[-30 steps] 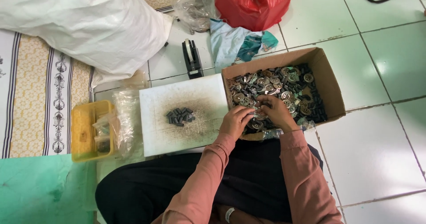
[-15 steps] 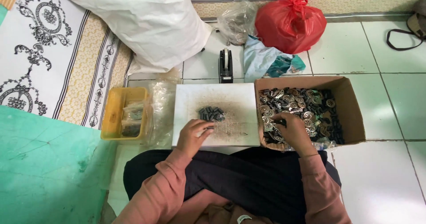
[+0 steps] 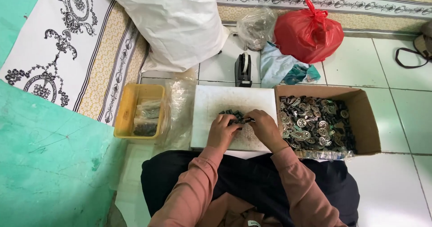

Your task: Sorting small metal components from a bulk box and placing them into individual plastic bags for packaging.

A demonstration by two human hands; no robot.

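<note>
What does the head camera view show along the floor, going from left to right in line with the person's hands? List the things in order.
Yellow tray → clear plastic bags → white board with a pile of small dark parts → left hand → right hand → cardboard box of metal parts.

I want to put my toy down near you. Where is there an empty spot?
Bare white floor tiles lie right of the cardboard box, below the red bag. The white board is bare at its upper left. Crowded: the box, and around both hands at the dark pile.
</note>
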